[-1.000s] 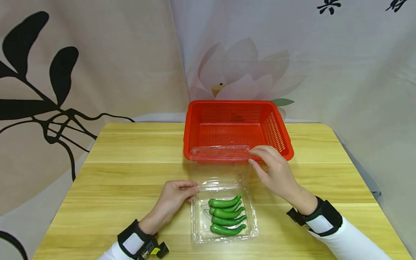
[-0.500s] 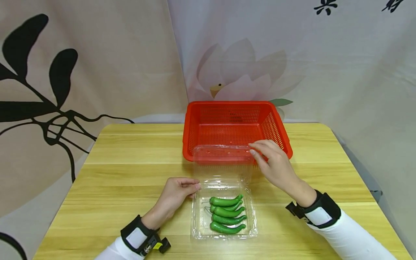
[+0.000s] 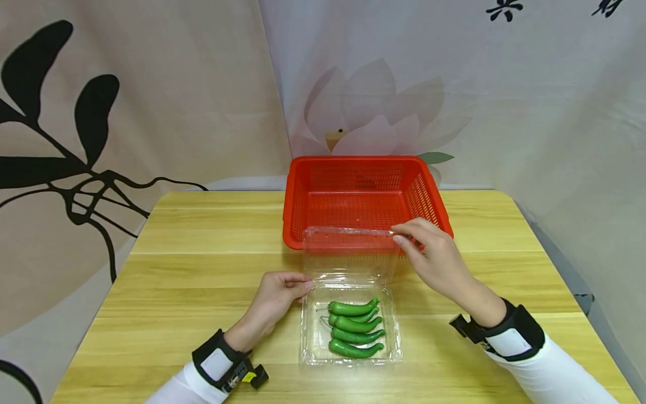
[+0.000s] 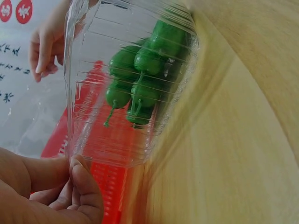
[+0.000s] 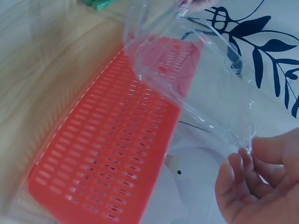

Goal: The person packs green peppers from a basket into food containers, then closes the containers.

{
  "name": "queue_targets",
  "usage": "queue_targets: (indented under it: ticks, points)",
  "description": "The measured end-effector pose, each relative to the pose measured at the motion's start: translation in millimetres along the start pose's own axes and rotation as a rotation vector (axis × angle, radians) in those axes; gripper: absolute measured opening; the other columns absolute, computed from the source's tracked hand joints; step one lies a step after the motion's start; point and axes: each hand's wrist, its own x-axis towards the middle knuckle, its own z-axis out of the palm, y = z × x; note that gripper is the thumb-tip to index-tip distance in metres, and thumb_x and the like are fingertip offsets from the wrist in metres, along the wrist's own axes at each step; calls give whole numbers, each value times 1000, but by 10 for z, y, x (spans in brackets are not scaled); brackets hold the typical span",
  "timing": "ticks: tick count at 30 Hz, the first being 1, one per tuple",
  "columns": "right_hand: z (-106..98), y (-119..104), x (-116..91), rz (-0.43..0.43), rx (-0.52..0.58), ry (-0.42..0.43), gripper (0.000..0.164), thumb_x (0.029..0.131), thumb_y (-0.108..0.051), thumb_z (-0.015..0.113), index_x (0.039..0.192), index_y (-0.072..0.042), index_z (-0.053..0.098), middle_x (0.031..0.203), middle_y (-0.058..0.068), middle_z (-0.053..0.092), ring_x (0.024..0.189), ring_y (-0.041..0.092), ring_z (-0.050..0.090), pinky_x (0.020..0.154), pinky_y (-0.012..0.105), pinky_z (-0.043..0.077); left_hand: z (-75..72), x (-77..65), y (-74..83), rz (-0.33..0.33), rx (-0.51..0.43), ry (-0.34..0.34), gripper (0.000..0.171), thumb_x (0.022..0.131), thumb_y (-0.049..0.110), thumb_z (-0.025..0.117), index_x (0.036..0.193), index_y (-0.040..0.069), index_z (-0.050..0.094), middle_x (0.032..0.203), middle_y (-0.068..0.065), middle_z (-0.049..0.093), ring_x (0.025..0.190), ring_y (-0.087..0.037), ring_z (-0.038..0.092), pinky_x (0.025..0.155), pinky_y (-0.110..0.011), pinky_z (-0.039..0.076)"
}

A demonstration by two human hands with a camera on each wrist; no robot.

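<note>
A clear plastic clamshell box (image 3: 310, 353) lies on the table with its lid (image 3: 348, 264) raised on the far side. Several green peppers (image 3: 355, 325) lie stacked in a row in its base. My left hand (image 3: 277, 297) pinches the box's left edge near the hinge; the left wrist view shows thumb and fingers (image 4: 86, 184) meeting on the rim. My right hand (image 3: 434, 255) pinches the upper right corner of the lid between thumb and fingertips, as the right wrist view also shows.
Behind the lid stands a red perforated plastic basket (image 3: 353, 207), partly seen through the clear plastic. The wooden table (image 3: 212, 269) reaches back to a printed cloth backdrop (image 3: 202, 90).
The lid has tilted a little more upright, with my right hand still pinching its corner. My left hand and the box have shifted slightly away from me.
</note>
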Motion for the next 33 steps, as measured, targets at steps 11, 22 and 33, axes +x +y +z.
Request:
queue_targets:
  ticks: [11,22,33]
  points:
    - [-172,-190,-73,97,31,-110,18,91,5,78,102,-9,76,95,-6,70,77,7,57,66,20,49,22,16,-9,7,-29,20,19,93,-5,74,110,-13,73,95,-22,75,72,-12,65,66,-24,58]
    - [-218,-302,-368,-51,39,-87,26,83,10,81,99,-10,73,96,-7,68,79,7,58,66,13,45,15,-12,-3,5,-65,-7,22,93,-10,70,114,-15,72,102,-20,75,79,-15,67,70,-25,59]
    - [-167,-375,-758,-189,17,-132,32,111,-37,51,97,-16,70,100,-11,67,90,7,63,80,18,53,18,-9,-10,21,18,31,26,93,-12,66,117,-8,74,114,-22,75,92,-20,71,79,-29,60]
